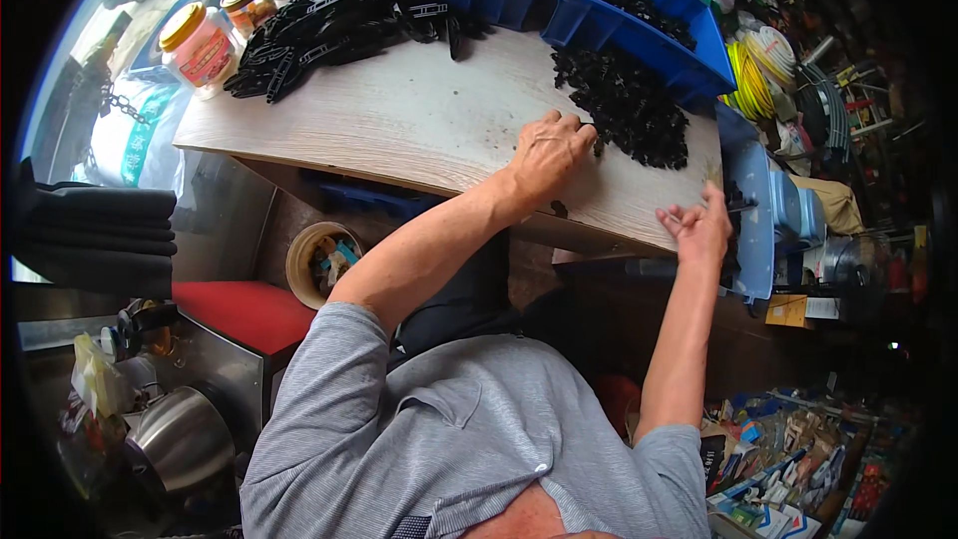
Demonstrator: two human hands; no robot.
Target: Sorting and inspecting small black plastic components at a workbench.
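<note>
Black parts pile lay just right of left hand | left hand was curled, grip unclear | right hand half-curled, hold unclear | blue bin beyond both held black pieces

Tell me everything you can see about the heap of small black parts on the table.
The heap is a loose, jumbled spread of many small black pieces, plastic by their look, with ragged edges; single shapes are too small to make out. It lies on the right part of the pale table, reaching from close by the blue bin toward the person. The left hand is at its left edge, back up; whether it grips a piece is hidden. The right hand is apart from it.
</note>
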